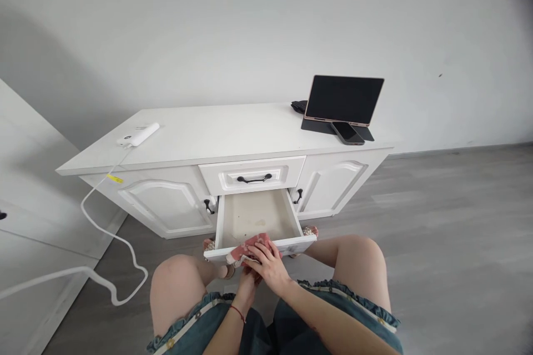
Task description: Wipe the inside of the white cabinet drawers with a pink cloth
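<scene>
a pink patterned cloth [255,244] is bunched at the front edge of an open white drawer [266,213]; i judge it light, soft and limp, best held by its thick folds. my right hand [272,269] lies over it, fingers extended; my left hand [249,280] is below, fingers mostly hidden, closure i cannot tell

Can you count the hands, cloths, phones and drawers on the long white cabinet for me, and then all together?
Hands: 2 (left hand, right hand)
Cloth: 1
Phone: 1
Drawers: 2 (closed drawer, open drawer)
Total: 6
</scene>
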Motion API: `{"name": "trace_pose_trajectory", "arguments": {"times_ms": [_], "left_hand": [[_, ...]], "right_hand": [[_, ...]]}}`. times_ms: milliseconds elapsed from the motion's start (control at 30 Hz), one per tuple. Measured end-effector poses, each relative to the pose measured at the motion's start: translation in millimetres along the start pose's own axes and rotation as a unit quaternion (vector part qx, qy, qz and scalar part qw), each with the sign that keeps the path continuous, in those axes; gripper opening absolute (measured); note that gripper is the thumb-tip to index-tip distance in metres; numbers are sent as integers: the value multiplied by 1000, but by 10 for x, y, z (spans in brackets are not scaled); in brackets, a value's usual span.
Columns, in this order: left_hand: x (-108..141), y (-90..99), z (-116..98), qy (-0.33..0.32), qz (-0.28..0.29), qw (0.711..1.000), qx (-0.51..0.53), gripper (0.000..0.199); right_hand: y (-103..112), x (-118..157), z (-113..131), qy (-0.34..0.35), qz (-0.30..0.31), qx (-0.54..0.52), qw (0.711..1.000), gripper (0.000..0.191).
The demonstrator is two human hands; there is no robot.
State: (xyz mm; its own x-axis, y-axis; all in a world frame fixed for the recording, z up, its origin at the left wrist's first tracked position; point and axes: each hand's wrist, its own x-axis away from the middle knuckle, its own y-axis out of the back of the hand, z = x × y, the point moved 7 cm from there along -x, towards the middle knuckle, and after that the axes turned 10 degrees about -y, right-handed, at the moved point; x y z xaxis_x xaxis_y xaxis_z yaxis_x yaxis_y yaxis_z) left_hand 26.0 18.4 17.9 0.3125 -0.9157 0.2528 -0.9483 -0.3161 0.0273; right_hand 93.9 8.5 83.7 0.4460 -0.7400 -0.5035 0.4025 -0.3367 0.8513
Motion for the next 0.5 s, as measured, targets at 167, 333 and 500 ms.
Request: {"name": "trace_pose_trajectory", "arguments": {"times_ms": [167, 333, 500], "left_hand": [[37, 169, 539, 154, 17, 965, 210, 16], [-6, 131, 658, 175, 25, 958, 224, 27], [-32, 114, 692, 192, 12, 952, 239, 29]], "right_hand": [[110, 365, -398, -113, -74, -13, 991, 25], [211, 694, -783, -254, -108, 6, 961, 39], [90, 949, -1057, -346, -146, -68, 924, 45]]}}
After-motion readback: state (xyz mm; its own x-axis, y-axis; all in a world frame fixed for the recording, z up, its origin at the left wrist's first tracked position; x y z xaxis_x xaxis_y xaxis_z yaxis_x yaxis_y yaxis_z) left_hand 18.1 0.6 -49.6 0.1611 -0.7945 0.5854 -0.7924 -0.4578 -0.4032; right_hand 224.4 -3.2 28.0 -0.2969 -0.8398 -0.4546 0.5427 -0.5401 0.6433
